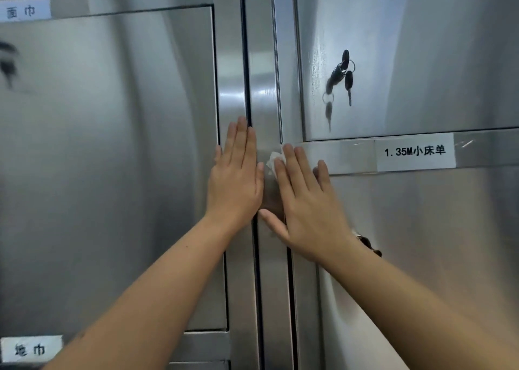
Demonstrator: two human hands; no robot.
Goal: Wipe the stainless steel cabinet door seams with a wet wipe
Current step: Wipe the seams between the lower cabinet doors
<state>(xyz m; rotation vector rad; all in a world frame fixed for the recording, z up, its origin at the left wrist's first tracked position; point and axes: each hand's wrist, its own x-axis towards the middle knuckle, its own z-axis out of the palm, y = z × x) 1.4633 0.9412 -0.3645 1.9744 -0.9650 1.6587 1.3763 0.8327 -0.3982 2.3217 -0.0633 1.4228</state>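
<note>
Presently: left hand flat, fingers straight, gripping nothing, pressed across vertical door seam. Right hand flat, unclenched, pinning wet wipe to steel at 3 o'clock of left hand. Keys at 1 o'clock of wipe.

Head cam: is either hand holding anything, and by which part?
Nothing is gripped. The right hand presses the wet wipe against the cabinet frame under straight fingers; only its crumpled edge shows. The left hand lies flat, empty.
</note>
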